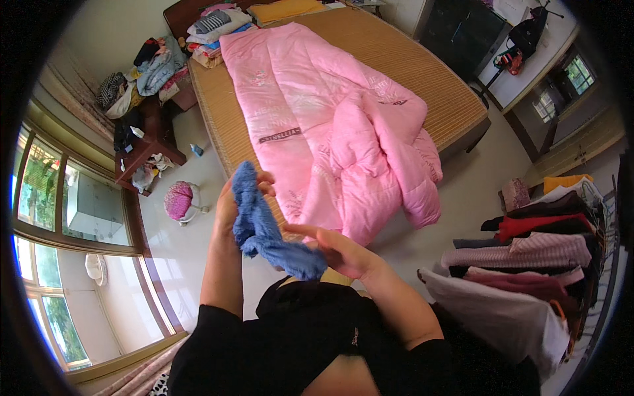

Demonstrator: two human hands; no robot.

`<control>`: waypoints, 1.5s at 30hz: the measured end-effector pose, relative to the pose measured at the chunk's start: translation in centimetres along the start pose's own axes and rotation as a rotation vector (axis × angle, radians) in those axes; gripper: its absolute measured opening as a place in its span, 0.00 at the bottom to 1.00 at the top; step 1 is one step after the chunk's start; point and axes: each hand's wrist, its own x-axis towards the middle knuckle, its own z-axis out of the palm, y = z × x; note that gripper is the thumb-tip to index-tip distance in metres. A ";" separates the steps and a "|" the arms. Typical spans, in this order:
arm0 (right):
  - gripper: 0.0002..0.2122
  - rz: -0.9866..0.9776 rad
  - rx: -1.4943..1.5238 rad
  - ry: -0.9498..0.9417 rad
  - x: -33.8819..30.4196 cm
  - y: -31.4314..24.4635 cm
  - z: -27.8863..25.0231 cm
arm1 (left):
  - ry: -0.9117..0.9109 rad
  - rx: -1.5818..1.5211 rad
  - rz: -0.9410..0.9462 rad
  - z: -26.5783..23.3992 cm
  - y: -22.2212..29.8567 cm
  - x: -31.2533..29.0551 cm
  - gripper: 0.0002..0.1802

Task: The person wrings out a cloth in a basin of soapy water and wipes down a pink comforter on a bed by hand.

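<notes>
A fluffy blue cloth (257, 221) is stretched between my hands in front of my body, bunched and bent in the middle. My left hand (228, 203) grips its upper part, with fingertips showing on the far side. At the lower right end of the cloth, my right hand (343, 253) holds it; the index finger reaches out above the fabric, and some fingers are hidden behind it. Just beyond my hands, a pink quilt (284, 99) lies over the bed, its near right part heaped in folds and hanging past the bed's edge.
The bed (436, 99) has a tan woven mat. Folded bedding (218, 30) is piled at its far left. A pink round stool (178, 200) stands left, near a wooden bench (148, 142) with clothes. Close on my right is a rack of hanging clothes (528, 264).
</notes>
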 end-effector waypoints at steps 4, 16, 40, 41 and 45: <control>0.25 0.050 -0.347 0.081 -2.7 -5.5 -5.5 | -0.400 -0.261 0.020 7.5 -4.2 6.9 0.21; 0.18 -0.689 -0.743 0.550 -12.3 -31.4 -16.4 | -0.262 -0.493 -0.313 27.4 -21.6 22.8 0.42; 0.32 -0.276 -1.206 0.014 -14.2 -59.7 -37.2 | 0.726 -0.020 0.047 43.1 -24.0 33.6 0.15; 0.33 -0.300 -1.411 -0.091 -13.7 -59.4 -36.9 | 0.702 -0.131 0.043 43.3 -22.7 32.9 0.15; 0.29 -0.116 -2.033 -0.204 -10.3 -59.7 -38.9 | 0.374 0.041 -0.030 41.1 -20.0 32.8 0.20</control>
